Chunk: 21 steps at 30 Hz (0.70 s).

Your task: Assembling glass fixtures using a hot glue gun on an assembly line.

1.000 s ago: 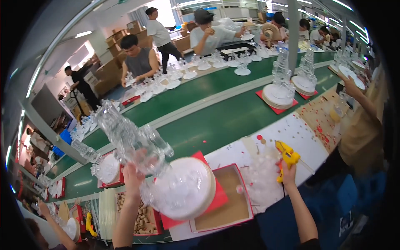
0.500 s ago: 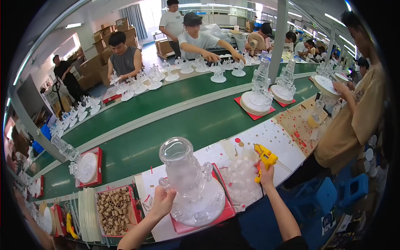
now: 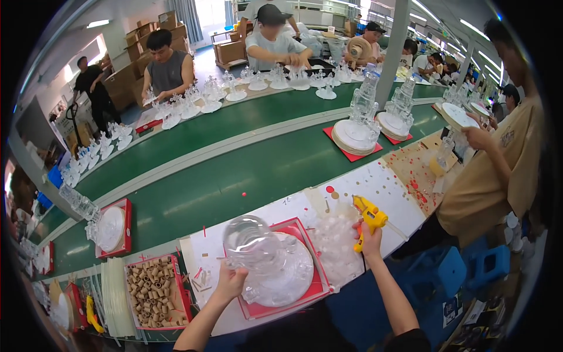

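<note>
My left hand (image 3: 230,281) is closed on the side of a clear glass-like vessel (image 3: 249,239), at a small side part. The vessel leans to the left, its wide rounded top tipped over. Beneath and beside it lies a round white base (image 3: 295,280) with clear pieces on it, set in a red tray (image 3: 321,286). My right hand (image 3: 369,239) grips a yellow glue gun (image 3: 370,213), raised at the right over the white work board, its nozzle pointing up and left. Below it sits a heap of clear, wispy material (image 3: 335,246).
At left a red box holds short brown tubes (image 3: 153,293), beside a bundle of translucent glue sticks (image 3: 119,296) and another yellow glue gun (image 3: 92,315). Beyond runs a green conveyor (image 3: 193,202) carrying similar clear pieces. A person in tan (image 3: 489,170) stands at right; blue stools (image 3: 448,276) stand below.
The clear vessel has gone from nearly upright to tipped left, with my left hand still on its side. My right hand keeps hold of the glue gun. My view has shifted slightly.
</note>
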Each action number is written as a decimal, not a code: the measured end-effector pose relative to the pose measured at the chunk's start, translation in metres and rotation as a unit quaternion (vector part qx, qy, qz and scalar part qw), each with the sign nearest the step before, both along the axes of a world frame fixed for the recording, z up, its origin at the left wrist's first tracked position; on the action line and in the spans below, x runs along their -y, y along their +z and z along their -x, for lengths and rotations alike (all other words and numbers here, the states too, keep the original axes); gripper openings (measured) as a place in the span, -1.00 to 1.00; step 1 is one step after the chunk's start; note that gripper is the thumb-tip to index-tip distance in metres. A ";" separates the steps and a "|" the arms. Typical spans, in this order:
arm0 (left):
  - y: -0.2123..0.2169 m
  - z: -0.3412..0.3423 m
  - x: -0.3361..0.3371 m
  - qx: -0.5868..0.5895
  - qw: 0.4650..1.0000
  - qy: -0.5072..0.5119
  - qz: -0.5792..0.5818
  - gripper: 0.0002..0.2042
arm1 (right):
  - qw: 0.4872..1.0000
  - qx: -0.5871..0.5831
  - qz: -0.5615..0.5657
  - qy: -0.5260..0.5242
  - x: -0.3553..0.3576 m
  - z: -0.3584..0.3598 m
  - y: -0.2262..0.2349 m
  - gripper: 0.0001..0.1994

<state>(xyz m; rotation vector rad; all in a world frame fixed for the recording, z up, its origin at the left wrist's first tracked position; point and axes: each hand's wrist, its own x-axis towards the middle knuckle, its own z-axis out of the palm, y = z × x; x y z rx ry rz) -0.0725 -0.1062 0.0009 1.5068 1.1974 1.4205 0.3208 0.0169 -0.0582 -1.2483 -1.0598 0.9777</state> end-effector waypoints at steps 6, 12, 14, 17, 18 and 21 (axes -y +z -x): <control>0.033 -0.007 -0.011 0.083 0.994 -0.065 -0.018 -0.57 | 0.998 0.014 0.045 0.046 0.002 -0.011 0.005 -0.74; 0.030 0.015 -0.036 -0.172 0.964 -0.126 0.159 -0.54 | 0.977 -0.037 0.203 0.052 -0.011 -0.037 0.038 -0.65; -0.021 0.037 -0.051 -0.217 0.953 -0.124 0.170 -0.58 | 0.901 0.362 0.208 0.115 -0.011 -0.047 0.063 -0.66; -0.043 0.034 -0.075 -0.376 0.888 -0.162 0.208 -0.65 | 0.813 0.578 -0.023 0.068 0.008 -0.030 0.087 -0.66; -0.041 0.028 -0.082 -0.483 0.821 -0.190 0.238 -0.68 | 0.789 0.590 -0.169 -0.009 0.014 -0.014 0.097 -0.63; -0.033 0.010 -0.083 -0.452 0.863 -0.158 0.161 -0.68 | 0.898 0.382 -0.160 0.150 0.029 0.058 0.123 -0.58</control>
